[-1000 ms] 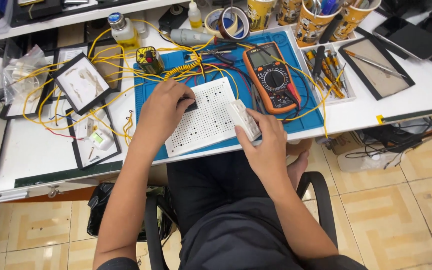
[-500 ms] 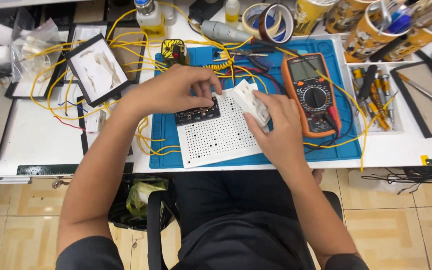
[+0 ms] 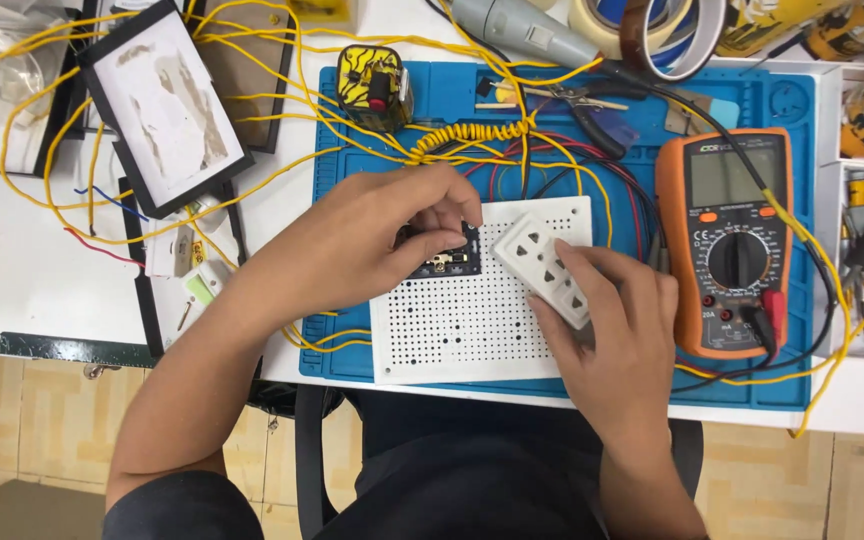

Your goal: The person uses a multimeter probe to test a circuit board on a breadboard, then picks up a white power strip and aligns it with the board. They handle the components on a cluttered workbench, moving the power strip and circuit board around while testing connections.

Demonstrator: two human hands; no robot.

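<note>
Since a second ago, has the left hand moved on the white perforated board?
Yes. The left hand went from the white perforated board's top-left edge inward, toward the white socket strip, and now pinches a small black part.

Electronics workbench: multimeter, yellow wires

Left hand now off bare board, fingers closed over small black part at top edge of white perforated board; a second ago it lay flat there, no black part showing. Right hand has tilted white socket strip face up, holes now visible, resting on board's upper right.
</note>
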